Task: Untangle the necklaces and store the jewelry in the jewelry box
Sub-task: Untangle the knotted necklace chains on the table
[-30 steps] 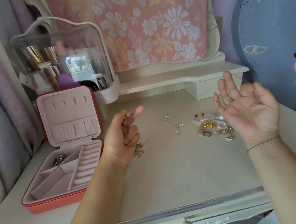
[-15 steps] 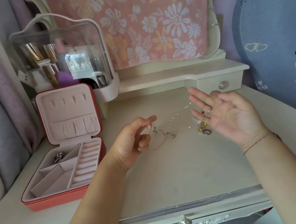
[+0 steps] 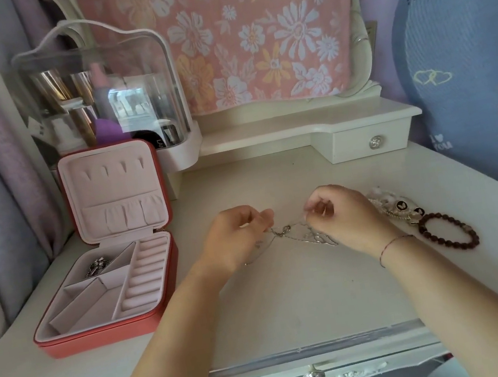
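Note:
A thin silver necklace tangle (image 3: 294,234) lies on the white dressing table between my hands. My left hand (image 3: 236,237) pinches the chain at its left end, fingers curled. My right hand (image 3: 342,217) pinches the chain at its right end, just above the tabletop. The red jewelry box (image 3: 110,332) stands open at the left, pink inside, with a silver piece (image 3: 97,267) in its back-left compartment. A pile of pearl and gold jewelry (image 3: 391,208) and a dark bead bracelet (image 3: 448,231) lie right of my right hand.
A clear cosmetics case (image 3: 102,97) stands behind the jewelry box. A small drawer (image 3: 371,143) sits under the back shelf at the right. A large blue plush (image 3: 465,56) leans at the far right. The table's front edge (image 3: 301,359) runs below my forearms.
Both hands came down from the air to the tabletop and drew together. My right hand went from open palm to pinching the chain. The necklace now lies on the table.

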`<state>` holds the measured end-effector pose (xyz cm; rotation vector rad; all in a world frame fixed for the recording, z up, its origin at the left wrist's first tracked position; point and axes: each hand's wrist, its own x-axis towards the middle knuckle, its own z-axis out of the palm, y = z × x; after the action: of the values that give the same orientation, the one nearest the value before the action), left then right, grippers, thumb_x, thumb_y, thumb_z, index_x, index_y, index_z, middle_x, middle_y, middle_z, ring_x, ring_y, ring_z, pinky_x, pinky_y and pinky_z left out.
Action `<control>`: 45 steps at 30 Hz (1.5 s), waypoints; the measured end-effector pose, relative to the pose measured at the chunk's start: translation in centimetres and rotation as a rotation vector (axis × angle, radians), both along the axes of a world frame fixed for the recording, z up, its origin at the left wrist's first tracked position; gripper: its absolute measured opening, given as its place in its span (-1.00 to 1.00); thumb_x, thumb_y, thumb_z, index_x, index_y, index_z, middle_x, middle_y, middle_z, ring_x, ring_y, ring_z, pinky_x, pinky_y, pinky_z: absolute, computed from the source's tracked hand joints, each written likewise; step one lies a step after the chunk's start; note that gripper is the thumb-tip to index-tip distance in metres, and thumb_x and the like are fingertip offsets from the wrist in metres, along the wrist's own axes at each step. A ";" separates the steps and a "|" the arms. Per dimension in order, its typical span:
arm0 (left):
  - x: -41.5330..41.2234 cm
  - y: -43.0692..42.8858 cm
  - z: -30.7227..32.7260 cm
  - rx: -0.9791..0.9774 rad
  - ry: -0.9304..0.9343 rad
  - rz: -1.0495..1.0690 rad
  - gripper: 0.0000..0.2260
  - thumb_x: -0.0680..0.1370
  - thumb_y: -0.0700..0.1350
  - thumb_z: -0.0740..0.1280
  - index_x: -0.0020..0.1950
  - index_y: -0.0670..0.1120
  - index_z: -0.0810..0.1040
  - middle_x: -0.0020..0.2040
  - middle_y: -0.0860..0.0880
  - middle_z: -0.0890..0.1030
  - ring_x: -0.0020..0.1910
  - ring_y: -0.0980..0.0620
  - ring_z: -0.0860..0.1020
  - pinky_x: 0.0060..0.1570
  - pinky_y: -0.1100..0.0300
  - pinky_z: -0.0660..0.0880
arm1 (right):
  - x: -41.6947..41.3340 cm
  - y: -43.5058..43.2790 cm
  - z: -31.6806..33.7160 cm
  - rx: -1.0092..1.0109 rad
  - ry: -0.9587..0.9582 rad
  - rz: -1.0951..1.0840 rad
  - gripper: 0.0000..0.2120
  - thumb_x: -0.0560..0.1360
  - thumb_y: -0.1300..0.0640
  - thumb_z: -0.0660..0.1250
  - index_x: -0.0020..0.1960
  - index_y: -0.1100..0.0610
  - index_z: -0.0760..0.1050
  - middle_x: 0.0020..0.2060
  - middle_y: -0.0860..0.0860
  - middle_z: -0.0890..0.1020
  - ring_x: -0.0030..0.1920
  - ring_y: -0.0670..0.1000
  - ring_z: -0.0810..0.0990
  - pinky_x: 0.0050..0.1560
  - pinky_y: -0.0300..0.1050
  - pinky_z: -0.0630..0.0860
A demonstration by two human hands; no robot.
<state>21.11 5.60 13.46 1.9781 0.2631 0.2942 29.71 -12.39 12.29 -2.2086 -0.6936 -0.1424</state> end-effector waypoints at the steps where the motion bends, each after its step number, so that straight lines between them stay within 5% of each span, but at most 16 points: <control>1: 0.1 0.0 -0.2 0.082 -0.012 0.008 -0.70 0.56 0.04 0.35 -0.23 -0.16 0.59 -0.12 -0.15 0.67 -0.50 0.16 0.39 -0.44 0.28 0.35 | 0.0 0.2 0.1 -0.068 -0.044 0.005 -0.94 0.44 0.15 0.39 -0.10 0.01 0.57 -0.20 -0.11 0.52 -0.21 -0.10 0.47 -0.15 -0.24 0.38; 6: 0.3 0.5 -0.9 0.399 -0.021 0.037 -0.71 0.55 0.14 0.31 -0.25 -0.02 0.57 -0.30 0.09 0.65 -0.34 0.11 0.53 -0.22 0.16 0.48 | 0.2 1.7 1.7 -0.284 -0.092 0.133 -0.77 0.47 0.20 0.35 0.07 -0.03 0.60 -0.08 -0.09 0.54 -0.04 -0.06 0.53 0.03 -0.14 0.45; 12: 0.2 0.3 -0.5 0.360 -0.057 0.068 -0.70 0.56 0.12 0.31 -0.33 0.04 0.51 -0.27 0.13 0.57 -0.18 0.15 0.48 -0.17 0.26 0.32 | 0.6 2.2 0.5 -0.301 -0.069 0.191 -0.84 0.46 0.10 0.43 0.04 0.00 0.64 -0.08 -0.08 0.55 -0.03 -0.05 0.54 0.07 -0.08 0.48; 18: 0.4 -0.1 -0.7 0.248 -0.049 0.017 -0.74 0.59 0.06 0.30 -0.09 -0.10 0.64 -0.15 0.02 0.64 -0.27 0.17 0.46 -0.19 0.30 0.38 | 0.7 2.2 -0.2 -0.237 -0.114 0.220 -0.95 0.43 0.07 0.45 -0.11 0.00 0.63 -0.16 -0.07 0.53 -0.09 -0.05 0.52 0.02 -0.06 0.48; 22: 0.6 -0.1 -0.8 0.179 -0.078 -0.024 -0.83 0.61 -0.08 0.30 0.10 -0.07 0.66 -0.05 0.07 0.66 -0.12 0.20 0.55 -0.13 0.47 0.38 | 0.4 1.5 0.3 0.079 0.099 0.258 -0.91 0.51 0.15 0.38 -0.13 -0.02 0.56 -0.18 -0.11 0.61 -0.17 -0.19 0.56 -0.11 -0.29 0.44; 24: 0.4 -0.4 -0.5 0.050 -0.086 -0.072 -0.82 0.62 -0.15 0.28 0.15 -0.11 0.64 -0.07 0.09 0.67 -0.18 0.31 0.56 -0.14 0.52 0.38 | 0.1 1.3 1.0 0.271 0.246 0.334 -0.93 0.54 0.20 0.34 -0.07 0.05 0.56 -0.17 -0.02 0.68 -0.13 -0.11 0.63 -0.04 -0.24 0.50; 31: -0.1 -0.7 0.2 -0.355 -0.080 -0.232 -0.85 0.61 -0.18 0.26 0.03 -0.15 0.63 -0.12 -0.11 0.70 -0.27 0.06 0.61 -0.13 0.26 0.54 | -0.5 0.9 2.3 0.644 0.496 0.414 -0.91 0.59 0.27 0.18 0.00 0.17 0.46 -0.20 0.08 0.68 -0.19 0.03 0.65 -0.14 -0.19 0.54; 39: -0.1 -0.8 0.4 -0.472 -0.050 -0.254 -0.72 0.37 -0.07 0.43 0.01 -0.18 0.64 -0.21 -0.08 0.68 -0.32 0.07 0.57 -0.12 0.25 0.54 | -0.7 0.7 2.7 0.759 0.625 0.403 -0.94 0.58 0.23 0.19 -0.01 0.16 0.44 -0.22 0.12 0.68 -0.25 0.06 0.66 -0.25 -0.21 0.53; 45: 0.0 -0.9 0.3 -0.474 -0.085 -0.238 -0.76 0.41 -0.07 0.38 -0.03 -0.19 0.65 -0.17 -0.08 0.70 -0.24 0.08 0.62 -0.09 0.27 0.56 | -0.4 0.7 2.4 0.747 0.669 0.402 -0.95 0.57 0.23 0.21 -0.02 0.16 0.45 -0.25 0.11 0.66 -0.34 0.01 0.58 -0.36 -0.24 0.44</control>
<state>21.10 4.72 13.73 1.5053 0.0337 0.1443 29.27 -11.67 14.69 -1.2489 -0.5567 0.4564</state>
